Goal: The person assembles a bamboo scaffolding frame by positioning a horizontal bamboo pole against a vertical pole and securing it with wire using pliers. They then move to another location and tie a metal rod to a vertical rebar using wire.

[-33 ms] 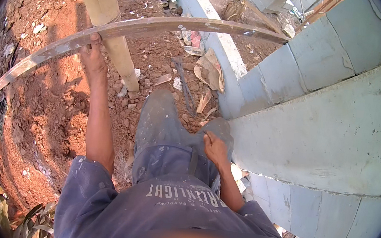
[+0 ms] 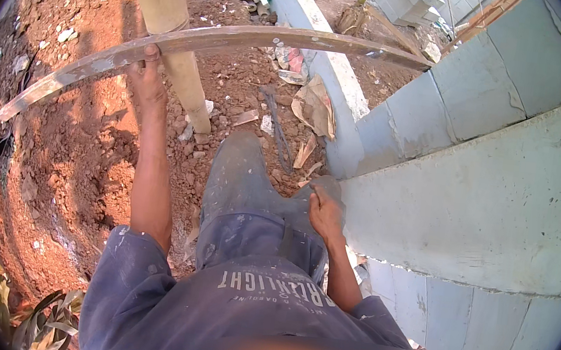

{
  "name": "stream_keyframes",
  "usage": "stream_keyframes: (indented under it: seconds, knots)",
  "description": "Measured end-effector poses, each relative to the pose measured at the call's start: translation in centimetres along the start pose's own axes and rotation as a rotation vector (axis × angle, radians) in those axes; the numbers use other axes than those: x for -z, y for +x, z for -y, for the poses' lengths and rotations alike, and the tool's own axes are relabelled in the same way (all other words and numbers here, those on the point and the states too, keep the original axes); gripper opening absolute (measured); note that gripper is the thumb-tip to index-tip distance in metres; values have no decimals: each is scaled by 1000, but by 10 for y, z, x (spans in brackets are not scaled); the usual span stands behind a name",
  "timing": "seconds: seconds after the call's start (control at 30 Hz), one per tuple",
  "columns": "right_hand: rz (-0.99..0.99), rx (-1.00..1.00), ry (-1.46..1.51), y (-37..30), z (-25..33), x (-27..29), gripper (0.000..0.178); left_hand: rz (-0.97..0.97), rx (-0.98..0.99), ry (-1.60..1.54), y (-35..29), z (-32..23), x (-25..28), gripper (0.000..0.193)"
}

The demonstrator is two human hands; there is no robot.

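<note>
A long wooden batten (image 2: 233, 42), worn and spotted with pale paint, spans the upper part of the view; the wide lens makes it look curved. My left hand (image 2: 147, 84) grips it left of its middle, thumb on the near face and the other fingers mostly hidden behind. Its right end meets the top of a pale blue-grey block wall (image 2: 457, 202). Beyond the batten, close to my left hand, a thick tan post (image 2: 190, 89) slants down to the soil. Low over my right thigh, my right hand (image 2: 324, 213) is closed with curled fingers; what it may hold cannot be made out.
Rough reddish soil (image 2: 80, 173) with stones and rubble covers the ground at left. A low pale concrete beam (image 2: 336, 78) runs away from the wall. Beside it lie a torn paper sack (image 2: 316, 106) and wood scraps (image 2: 305, 151). Dry leaves (image 2: 49, 325) lie at lower left.
The whole view has shifted slightly, the batten and post appearing a little farther right. My right hand has risen slightly and turned at my thigh. My left hand keeps its grip.
</note>
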State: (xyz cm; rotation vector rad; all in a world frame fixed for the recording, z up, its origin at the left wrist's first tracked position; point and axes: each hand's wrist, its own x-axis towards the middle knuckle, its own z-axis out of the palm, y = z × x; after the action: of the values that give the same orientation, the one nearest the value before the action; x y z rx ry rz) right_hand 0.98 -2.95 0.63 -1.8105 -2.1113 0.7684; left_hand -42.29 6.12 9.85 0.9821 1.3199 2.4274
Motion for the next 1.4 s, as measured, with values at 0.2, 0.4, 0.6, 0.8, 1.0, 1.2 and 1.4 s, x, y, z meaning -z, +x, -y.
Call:
stream_keyframes:
  seconds: [0.2, 0.4, 0.6, 0.8, 1.0, 1.2, 1.4]
  knots:
    - [-108, 82, 531, 43, 38, 45, 46, -37, -13, 176, -12, -31, -28, 70]
    - [152, 182, 413, 37, 35, 3, 46, -49, -50, 260, -12, -24, -22, 68]
    - [72, 361, 499, 25, 0, -99, 43, -57, -32, 9, 3, -13, -25, 53]
    - [365, -282, 1128, -16, -11, -101, 40, -16, -49, 0, 6, -15, -25, 49]
    - [329, -291, 1534, -17, -31, -100, 41, -30, -49, 2, 13, -8, -22, 56]
    - [309, -319, 1551, -23, -27, -91, 41, -58, -62, -120, 13, 2, -21, 53]
    - [292, -408, 1584, -23, -26, -91, 39, -17, -62, -196, 7, 3, -17, 45]
